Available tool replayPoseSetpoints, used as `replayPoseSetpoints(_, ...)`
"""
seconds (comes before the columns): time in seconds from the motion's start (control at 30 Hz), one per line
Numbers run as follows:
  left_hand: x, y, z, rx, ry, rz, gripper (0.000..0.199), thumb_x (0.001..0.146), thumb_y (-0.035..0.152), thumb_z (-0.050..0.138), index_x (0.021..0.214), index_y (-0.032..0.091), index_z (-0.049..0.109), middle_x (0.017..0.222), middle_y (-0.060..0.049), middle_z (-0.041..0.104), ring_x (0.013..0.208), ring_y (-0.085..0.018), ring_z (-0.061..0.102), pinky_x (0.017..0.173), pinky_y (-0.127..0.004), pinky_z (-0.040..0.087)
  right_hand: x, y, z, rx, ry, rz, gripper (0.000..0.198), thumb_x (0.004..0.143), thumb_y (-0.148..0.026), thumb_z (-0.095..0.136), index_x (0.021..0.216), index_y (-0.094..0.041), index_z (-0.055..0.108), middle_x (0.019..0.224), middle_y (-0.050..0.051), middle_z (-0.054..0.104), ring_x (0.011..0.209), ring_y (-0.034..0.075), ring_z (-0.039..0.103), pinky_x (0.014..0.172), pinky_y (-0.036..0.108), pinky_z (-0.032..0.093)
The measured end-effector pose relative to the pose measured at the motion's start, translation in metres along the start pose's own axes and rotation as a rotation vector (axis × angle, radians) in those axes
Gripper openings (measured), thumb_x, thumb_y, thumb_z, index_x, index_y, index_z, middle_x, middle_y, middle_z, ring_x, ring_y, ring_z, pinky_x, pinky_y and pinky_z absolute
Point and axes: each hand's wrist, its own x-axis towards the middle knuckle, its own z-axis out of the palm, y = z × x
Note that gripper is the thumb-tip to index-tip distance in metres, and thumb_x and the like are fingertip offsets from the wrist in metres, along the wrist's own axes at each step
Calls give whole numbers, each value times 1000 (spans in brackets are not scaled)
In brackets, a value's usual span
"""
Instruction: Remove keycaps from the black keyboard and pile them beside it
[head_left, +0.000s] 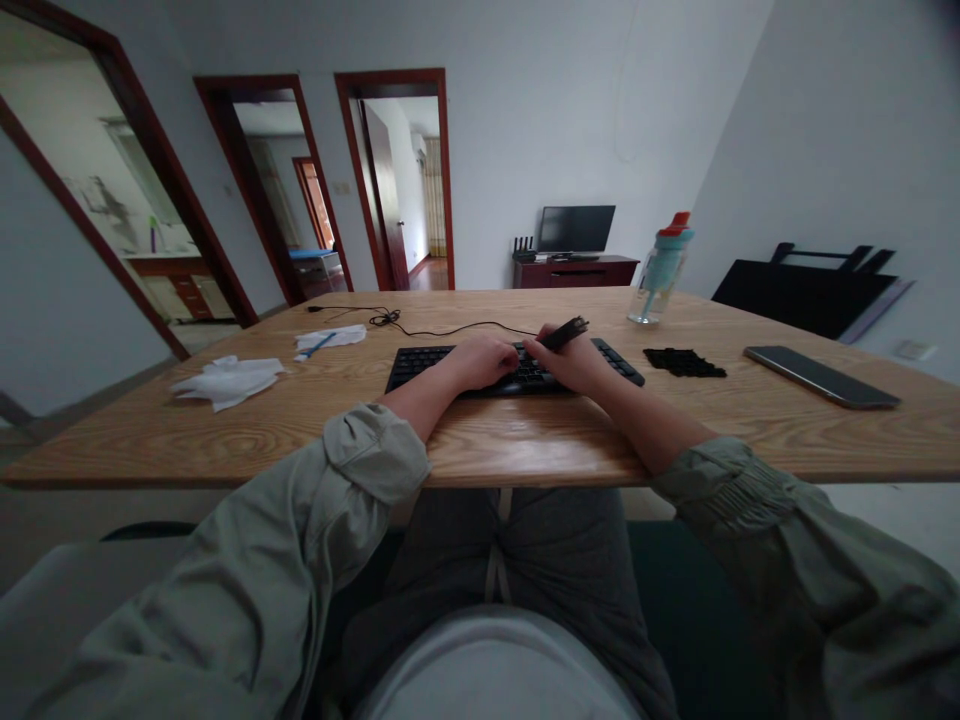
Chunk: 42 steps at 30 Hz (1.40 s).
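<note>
A black keyboard [424, 367] lies on the wooden table in front of me, its middle partly covered by my hands. My left hand [484, 361] rests over its centre with the fingers curled in towards the keys; whatever is in them is hidden. Just beside it, my right hand [574, 362] is closed round a black brush [564, 334], whose bristled-looking end points up and to the right. The brush's other end is hidden by the hand. To the right of the keyboard sits a flat cluster of small black pieces [684, 362], possibly keycaps.
On the left lie a crumpled white tissue [229, 381] and another tissue [341, 337] with a blue stick-like tool [316, 346]. A cable [450, 329] runs behind the keyboard. A water bottle [660, 270] and a phone [821, 376] are on the right of the table [525, 440].
</note>
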Motion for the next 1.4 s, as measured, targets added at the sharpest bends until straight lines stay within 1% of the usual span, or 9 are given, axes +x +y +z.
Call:
replayPoseSetpoints(0.17,1,-3,3,30,10,-4,20,86,22,55,90,21,75,94,-5,73,87,-19,66,79,-29,48,0,3,0,20,5,20,26,87,-44,56,74,-22,57,68,2,64,67,18,58,64,30,42)
replayPoseSetpoints(0.27,0,-4,3,40,10,-6,22,87,23,55,93,22,76,95,-4,74,87,-19,66,79,-30,48,0,4,0,20,-8,1,26,88,-43,55,73,-22,56,68,2,63,66,18,57,63,30,41)
replayPoseSetpoints(0.37,-1,-2,2,32,-4,0,23,88,24,54,93,22,76,96,-4,74,88,-20,66,79,-31,48,-1,4,-1,-13,-40,-26,24,88,-42,56,75,-22,57,68,2,62,68,18,57,64,29,40)
replayPoseSetpoints(0.5,-4,0,-3,-5,-21,23,24,87,22,53,94,21,76,95,-4,75,89,-19,66,82,-30,48,-3,3,-3,-79,-74,-45,23,88,-42,56,77,-22,57,67,1,60,66,17,54,61,28,38)
replayPoseSetpoints(0.67,-10,-8,-10,-71,63,-73,21,86,27,56,94,19,73,94,-4,74,84,-17,65,78,-27,48,-4,6,-2,-15,-58,-58,24,88,-44,56,80,-22,60,70,2,62,68,17,55,63,28,40)
replayPoseSetpoints(0.83,-12,-14,-11,-128,125,-136,20,85,27,57,94,18,73,91,-4,74,82,-16,65,78,-27,49,3,12,2,85,0,9,31,88,-50,55,84,-20,63,68,3,64,68,19,59,67,30,45)
replayPoseSetpoints(1.0,-8,-8,-11,-111,69,-102,21,87,24,56,96,18,74,95,-4,74,87,-17,65,85,-28,49,13,19,10,141,74,56,33,89,-51,55,82,-19,63,68,3,66,69,19,62,70,31,48)
replayPoseSetpoints(1.13,-5,-5,-8,-77,43,-85,24,90,24,53,100,19,75,99,-5,73,93,-18,65,88,-29,48,19,24,16,114,107,50,33,90,-50,55,83,-20,63,71,3,67,73,20,63,73,31,48)
replayPoseSetpoints(1.4,-2,-4,-7,-21,17,-68,22,88,20,54,96,17,74,94,-6,72,86,-17,64,82,-27,48,26,18,23,102,123,55,31,89,-49,56,85,-20,64,75,4,68,75,20,63,75,31,48)
